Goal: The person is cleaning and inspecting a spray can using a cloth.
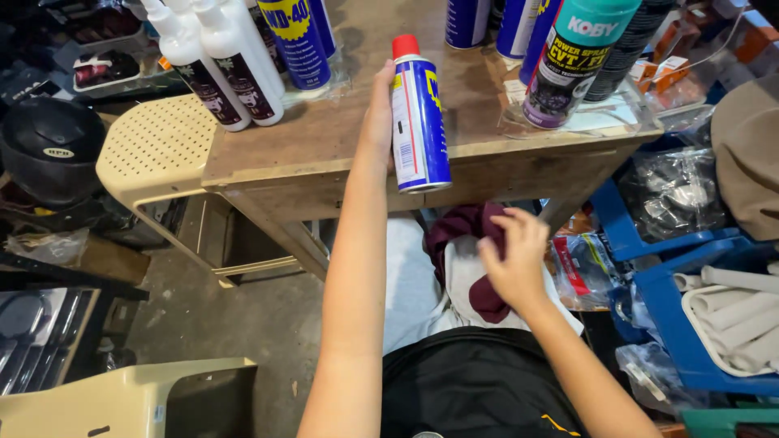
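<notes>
My left hand (378, 113) is raised and grips a blue spray can (419, 118) with a red cap, held upright just above the front edge of a worn wooden table (324, 138). My right hand (513, 255) is lower, below the table edge, with its fingers closed on a maroon and white cloth (466, 272) that lies bunched over my lap. The can and the cloth are apart.
More spray cans (572, 61) and white bottles (219, 65) stand on the table. A beige plastic stool (154, 150) and a black helmet (50, 150) are at the left. Blue bins (649, 268) with bags and white tubes (734, 312) sit at the right.
</notes>
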